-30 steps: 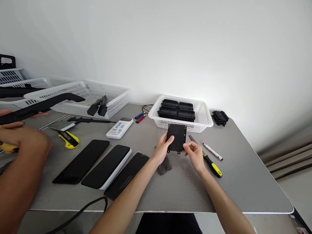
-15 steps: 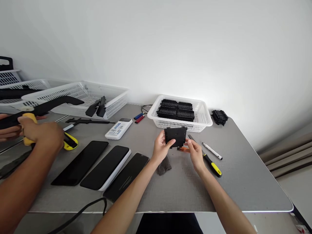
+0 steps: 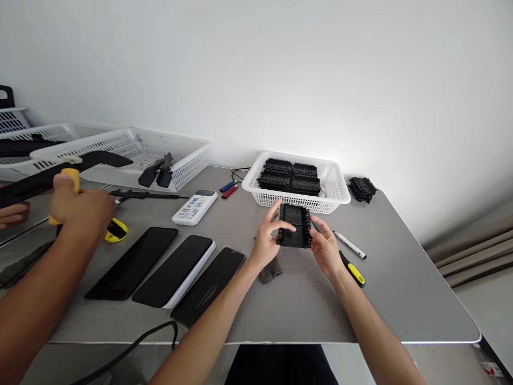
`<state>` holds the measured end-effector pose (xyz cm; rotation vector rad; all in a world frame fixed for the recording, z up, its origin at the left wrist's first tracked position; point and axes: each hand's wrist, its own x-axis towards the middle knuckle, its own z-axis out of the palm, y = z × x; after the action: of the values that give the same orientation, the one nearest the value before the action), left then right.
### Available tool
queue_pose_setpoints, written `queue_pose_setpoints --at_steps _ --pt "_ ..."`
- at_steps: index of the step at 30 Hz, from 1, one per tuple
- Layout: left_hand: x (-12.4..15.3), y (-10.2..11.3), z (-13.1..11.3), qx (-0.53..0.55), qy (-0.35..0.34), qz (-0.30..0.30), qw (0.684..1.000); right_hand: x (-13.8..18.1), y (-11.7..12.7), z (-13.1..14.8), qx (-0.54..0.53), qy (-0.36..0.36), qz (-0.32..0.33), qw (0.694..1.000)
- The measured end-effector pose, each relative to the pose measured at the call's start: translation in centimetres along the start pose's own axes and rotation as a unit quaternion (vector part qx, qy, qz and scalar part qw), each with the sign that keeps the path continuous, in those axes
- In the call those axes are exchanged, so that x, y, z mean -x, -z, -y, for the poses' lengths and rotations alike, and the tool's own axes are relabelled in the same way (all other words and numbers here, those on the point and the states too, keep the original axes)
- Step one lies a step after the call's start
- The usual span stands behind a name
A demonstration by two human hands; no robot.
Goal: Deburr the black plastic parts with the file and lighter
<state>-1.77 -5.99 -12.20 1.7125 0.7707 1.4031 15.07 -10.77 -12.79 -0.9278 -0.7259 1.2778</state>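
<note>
Between my two hands is a black plastic part (image 3: 294,216), square, with toothed side edges and a ribbed, recessed face turned toward me. My left hand (image 3: 266,240) grips its left edge, one finger lying across the face. On the opposite edge, the fingers of my right hand (image 3: 324,243) close around the teeth. Below the part, a dark crumpled piece (image 3: 270,271) lies on the table. Just right of my right hand is a black and yellow handle (image 3: 355,271), its blade mostly hidden.
Behind my hands stands a white basket (image 3: 336,184) holding similar black parts, with a small stack (image 3: 362,190) to its right. A white marker (image 3: 349,245) lies at right. Phones (image 3: 174,270) line the left side, where a co-worker's hand (image 3: 80,206) holds a yellow-handled tool against a long black piece.
The black part has turned from its smooth face to its ribbed one. An orange item seen at my right fingers is no longer visible. The co-worker's hand shifted right.
</note>
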Motion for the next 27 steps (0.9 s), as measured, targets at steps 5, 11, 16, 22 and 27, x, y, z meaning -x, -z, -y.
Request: queue_pose_setpoints --at_steps 5,11,16,22,27 --pt "-0.1 -0.5 -0.2 0.159 0.142 -0.075 0.974 -0.2 0.1 -0.5 0.002 0.026 -0.037 0.999" --pt "-0.2 -0.5 0.3 0.166 0.218 -0.011 0.962 -0.1 -0.1 -0.5 0.052 0.077 -0.034 0.995" --pt "-0.2 -0.8 0.7 0.155 0.234 0.011 0.96 -0.2 0.1 -0.4 0.067 0.084 -0.059 0.992" --pt "-0.4 -0.6 1.1 0.107 0.242 -0.029 0.964 -0.9 0.7 0.1 0.034 0.031 -0.055 0.997" --pt "-0.6 -0.3 0.8 0.075 0.184 -0.035 0.979 -1.3 1.6 0.7 0.053 -0.033 -0.038 0.997"
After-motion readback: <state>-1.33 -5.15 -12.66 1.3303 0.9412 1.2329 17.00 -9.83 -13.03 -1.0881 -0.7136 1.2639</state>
